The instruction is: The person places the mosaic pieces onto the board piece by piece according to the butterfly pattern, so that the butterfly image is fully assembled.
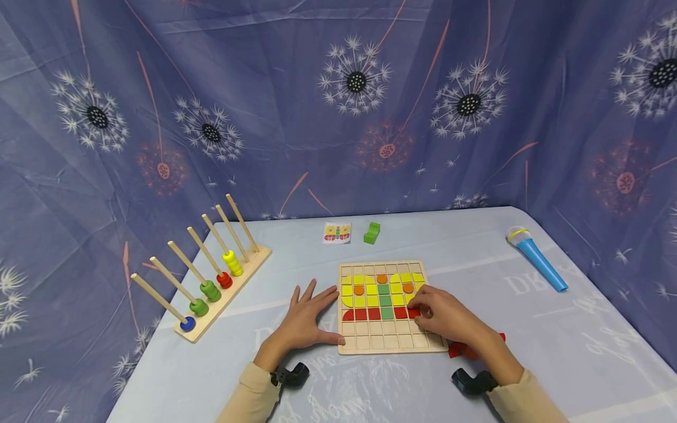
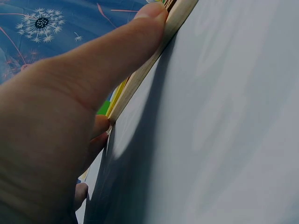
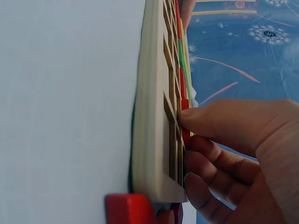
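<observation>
A wooden grid board [image 1: 391, 343] lies on the table, with yellow, orange, green and red tiles forming a butterfly-like pattern. My left hand [image 1: 304, 322] rests along its left side, fingers spread, with the fingertips and thumb at the edge. In the left wrist view the thumb [image 2: 135, 35] presses against the board's rim [image 2: 135, 86]. Over the right end of the red row, my right hand [image 1: 449, 315] pinches a red tile [image 1: 414, 314] between thumb and finger. The right wrist view shows this red tile [image 3: 185, 105] at the grid, partly covered by the thumb.
Loose red tiles [image 1: 458, 350] lie by the board's lower right corner, partly under the right wrist. Leftward stands a peg rack [image 1: 238, 295] with coloured rings. Behind the board are a picture card [image 1: 337, 233] and a green block [image 1: 372, 233]; a blue toy microphone [image 1: 542, 262] lies right.
</observation>
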Demonstrator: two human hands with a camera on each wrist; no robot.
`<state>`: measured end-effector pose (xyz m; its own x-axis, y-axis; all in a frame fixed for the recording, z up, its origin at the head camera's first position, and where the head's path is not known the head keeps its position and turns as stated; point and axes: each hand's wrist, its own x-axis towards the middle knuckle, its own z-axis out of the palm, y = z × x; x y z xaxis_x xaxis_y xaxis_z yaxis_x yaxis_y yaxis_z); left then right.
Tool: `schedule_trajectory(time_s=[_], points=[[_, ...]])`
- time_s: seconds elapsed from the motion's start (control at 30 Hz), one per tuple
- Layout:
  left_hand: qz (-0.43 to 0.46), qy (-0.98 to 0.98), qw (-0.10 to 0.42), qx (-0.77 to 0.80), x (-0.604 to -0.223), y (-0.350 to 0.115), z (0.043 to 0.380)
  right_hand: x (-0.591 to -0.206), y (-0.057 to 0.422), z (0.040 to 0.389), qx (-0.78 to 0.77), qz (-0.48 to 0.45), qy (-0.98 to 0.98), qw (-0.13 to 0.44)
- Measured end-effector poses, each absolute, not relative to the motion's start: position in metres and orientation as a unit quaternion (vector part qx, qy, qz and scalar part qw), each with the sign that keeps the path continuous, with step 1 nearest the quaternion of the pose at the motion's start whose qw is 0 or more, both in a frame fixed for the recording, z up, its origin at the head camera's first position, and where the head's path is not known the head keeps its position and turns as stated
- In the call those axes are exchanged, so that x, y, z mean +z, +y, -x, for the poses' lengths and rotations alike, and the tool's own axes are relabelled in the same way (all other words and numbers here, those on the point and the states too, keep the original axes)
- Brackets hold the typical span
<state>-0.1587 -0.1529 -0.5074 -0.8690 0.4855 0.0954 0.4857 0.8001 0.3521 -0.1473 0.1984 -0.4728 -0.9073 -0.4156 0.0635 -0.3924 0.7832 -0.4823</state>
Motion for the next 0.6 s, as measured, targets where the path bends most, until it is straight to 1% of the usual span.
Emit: schedule_trajectory(time_s=[0.33,0.6], points=[[0.256,-0.949,-0.001,-0.183,-0.508,-0.153,0.159,-0.474,0.203,0.148,-0.25,0.179,0.952,0.017],[0.258,-0.948,0.001,-0.184,-0.508,-0.153,0.16,-0.47,0.231,0.137,-0.28,0.168,0.944,0.042]])
